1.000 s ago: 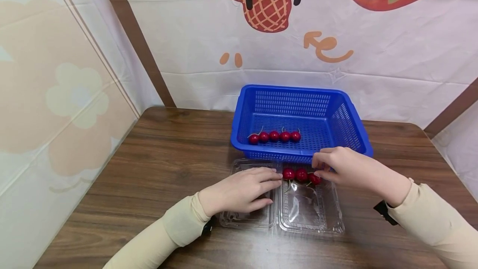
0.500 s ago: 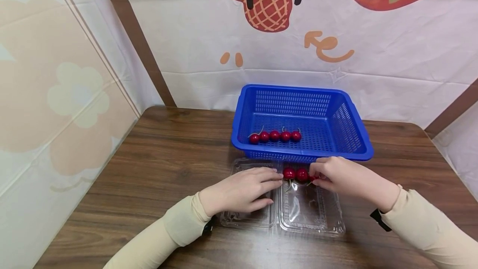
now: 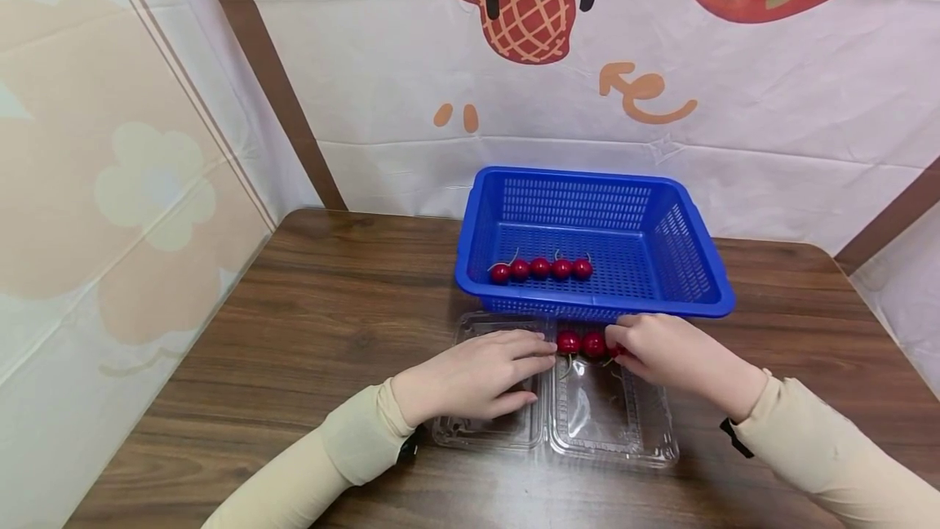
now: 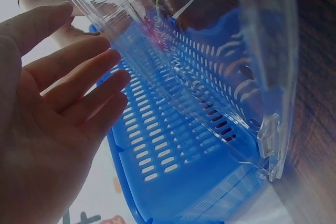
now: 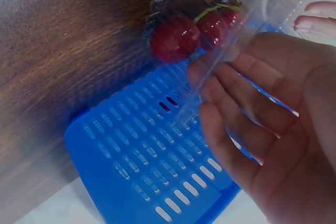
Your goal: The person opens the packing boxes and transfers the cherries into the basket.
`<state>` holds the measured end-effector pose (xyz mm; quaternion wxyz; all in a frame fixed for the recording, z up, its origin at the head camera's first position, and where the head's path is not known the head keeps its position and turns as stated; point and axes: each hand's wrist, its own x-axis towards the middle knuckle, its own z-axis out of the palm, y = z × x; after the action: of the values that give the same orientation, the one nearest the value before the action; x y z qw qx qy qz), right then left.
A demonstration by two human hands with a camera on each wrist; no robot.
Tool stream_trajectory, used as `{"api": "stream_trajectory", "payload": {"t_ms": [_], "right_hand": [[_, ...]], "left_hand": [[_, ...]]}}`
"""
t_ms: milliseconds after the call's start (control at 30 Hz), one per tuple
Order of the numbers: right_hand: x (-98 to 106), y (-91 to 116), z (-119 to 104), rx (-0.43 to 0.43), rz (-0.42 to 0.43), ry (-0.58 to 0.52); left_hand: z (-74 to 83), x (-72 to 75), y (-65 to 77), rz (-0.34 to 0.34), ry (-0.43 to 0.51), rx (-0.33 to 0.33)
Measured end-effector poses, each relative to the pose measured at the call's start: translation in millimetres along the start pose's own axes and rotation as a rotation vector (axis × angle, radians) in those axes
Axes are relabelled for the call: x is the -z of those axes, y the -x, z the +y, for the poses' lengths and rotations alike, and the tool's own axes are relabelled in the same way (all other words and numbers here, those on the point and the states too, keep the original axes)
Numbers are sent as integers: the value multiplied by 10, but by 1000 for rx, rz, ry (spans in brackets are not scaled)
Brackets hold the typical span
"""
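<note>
A clear plastic clamshell box lies opened flat, its left half [image 3: 525, 431] and right half [image 3: 613, 451] side by side. Along the back of the right half sit a left cherry [image 3: 568, 342], a middle cherry [image 3: 593, 344] and a right cherry [image 3: 614, 352], their stems toward the front. My right hand [image 3: 664, 353] pinches the right cherry with thumb and fingertips, mostly covering it. Red cherries [image 5: 174, 39] show by these fingertips in the right wrist view. Over the left half, my left hand [image 3: 481, 374] rests palm down, relaxed fingers reaching the hinge beside the left cherry.
Directly behind the clamshell stands a blue perforated plastic basket [image 3: 587, 300]. Several more cherries [image 3: 539, 268] lie in a row inside it, near its front left. A printed cloth [image 3: 396, 96] hangs behind the brown wooden table [image 3: 352, 308].
My right hand has moved slightly down and left, from beside the right cherry onto it, and its fingers have closed in there. My left hand stays in place.
</note>
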<state>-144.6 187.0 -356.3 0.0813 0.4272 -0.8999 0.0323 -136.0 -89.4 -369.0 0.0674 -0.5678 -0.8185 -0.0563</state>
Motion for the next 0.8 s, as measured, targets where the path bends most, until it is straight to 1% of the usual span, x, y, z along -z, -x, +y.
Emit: {"api": "stream_trajectory", "payload": {"t_ms": [233, 400, 633, 800], "right_hand": [[-79, -7, -8, 15, 29, 99], [-117, -15, -12, 14, 25, 122], [-143, -21, -15, 23, 58, 157], [-141, -23, -20, 28, 41, 169]], "left_hand": [[-1, 2, -1, -2, 4, 3], [3, 4, -3, 3, -4, 1], [4, 2, -5, -1, 1, 4], [0, -7, -6, 3, 2, 3]]}}
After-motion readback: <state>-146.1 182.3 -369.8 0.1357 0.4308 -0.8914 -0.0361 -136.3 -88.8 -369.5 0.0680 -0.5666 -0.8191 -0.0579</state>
